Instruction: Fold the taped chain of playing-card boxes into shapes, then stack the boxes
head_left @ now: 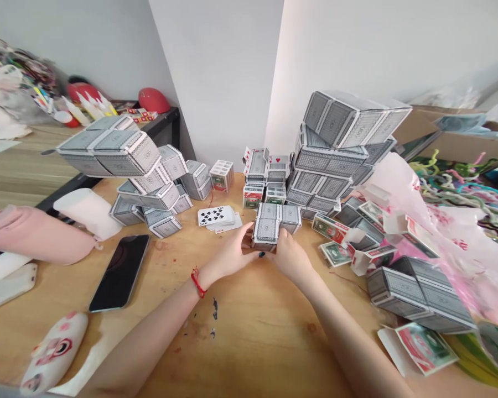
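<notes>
Bare forearms (147, 340) stretch from the bottom edge across the bench (249, 342), a red string bracelet (198, 282) round the left wrist. Left hand (234, 251) and right hand (291, 257) are clamped on a grey-patterned card block (266, 225), one at either side of its near end; whether it rests on the wood or is lifted slightly, I cannot tell. Just left of it lie loose playing cards (216, 216), spades face up on top. Close behind stand small card boxes (253, 194), and beside these, to the right, rises a tall stack (323, 160) of similar blocks, its top piece set askew. Opened card cartons (336, 253) are strewn to the right, near a larger card block (421, 298). On the left, a second stack (149, 185) has its upper block jutting outward, with a black phone (119, 273) lying in front and a pink case (41, 235) farther left.
</notes>
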{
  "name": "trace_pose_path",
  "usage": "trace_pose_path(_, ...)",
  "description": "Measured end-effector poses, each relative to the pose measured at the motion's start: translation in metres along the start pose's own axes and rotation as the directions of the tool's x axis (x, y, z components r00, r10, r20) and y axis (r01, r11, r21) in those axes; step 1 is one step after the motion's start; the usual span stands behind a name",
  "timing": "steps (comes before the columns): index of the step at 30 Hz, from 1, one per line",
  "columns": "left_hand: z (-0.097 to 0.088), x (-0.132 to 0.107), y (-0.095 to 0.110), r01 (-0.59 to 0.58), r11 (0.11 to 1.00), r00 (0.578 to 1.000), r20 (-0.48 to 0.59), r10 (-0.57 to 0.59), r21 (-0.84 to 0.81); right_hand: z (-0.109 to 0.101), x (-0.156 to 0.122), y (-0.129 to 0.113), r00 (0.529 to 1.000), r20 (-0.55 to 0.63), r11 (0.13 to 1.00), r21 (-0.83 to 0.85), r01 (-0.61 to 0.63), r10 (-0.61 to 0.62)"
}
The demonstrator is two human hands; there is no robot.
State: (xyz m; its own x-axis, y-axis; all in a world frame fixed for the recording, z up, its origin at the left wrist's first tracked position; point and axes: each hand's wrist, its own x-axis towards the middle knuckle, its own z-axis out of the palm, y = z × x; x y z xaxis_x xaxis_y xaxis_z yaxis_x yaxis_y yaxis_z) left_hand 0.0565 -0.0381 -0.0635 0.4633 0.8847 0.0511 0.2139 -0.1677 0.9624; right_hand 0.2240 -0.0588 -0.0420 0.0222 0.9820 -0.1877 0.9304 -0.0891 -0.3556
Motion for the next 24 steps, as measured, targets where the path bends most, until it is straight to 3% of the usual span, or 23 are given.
trace_pose_path(5,0.012,-0.01,0.01,0.061,0.977,0.998,0.001,-0.063,-0.206,-0.009,-0.005,0.002,0.996,-0.084,0.986,0.168,0.018,-0.004)
trace_pose_path(9,0.023,-0.023,0.028,0.112,0.916,0.993,0.069,-0.093,-0.386,-0.026,-0.018,0.0,0.971,-0.233,0.971,0.214,0.103,-0.052)
trace_pose_path(11,0.026,-0.029,0.036,0.143,0.9,0.988,0.104,-0.11,-0.411,-0.038,-0.025,0.001,0.947,-0.309,0.967,0.204,0.154,-0.086)
trace_pose_path(13,0.025,-0.032,0.042,0.142,0.922,0.99,0.075,-0.123,-0.359,-0.051,-0.029,0.005,0.937,-0.326,0.958,0.204,0.2,-0.126)
trace_pose_path(16,0.018,-0.027,0.044,-0.053,0.996,0.983,-0.181,0.039,-0.073,-0.065,-0.03,0.014,0.945,-0.26,0.926,0.265,0.268,-0.199)
trace_pose_path(18,0.013,-0.019,0.041,-0.207,0.962,0.909,-0.329,0.256,0.179,-0.069,-0.027,0.021,0.947,-0.208,0.896,0.326,0.301,-0.243)
trace_pose_path(20,0.013,-0.011,0.036,-0.304,0.911,0.857,-0.338,0.389,0.278,-0.069,-0.023,0.027,0.946,-0.172,0.86,0.395,0.323,-0.277)
trace_pose_path(24,0.023,-0.001,0.021,-0.339,0.936,0.907,-0.232,0.351,0.09,-0.066,-0.014,0.037,0.936,-0.078,0.756,0.569,0.325,-0.344)
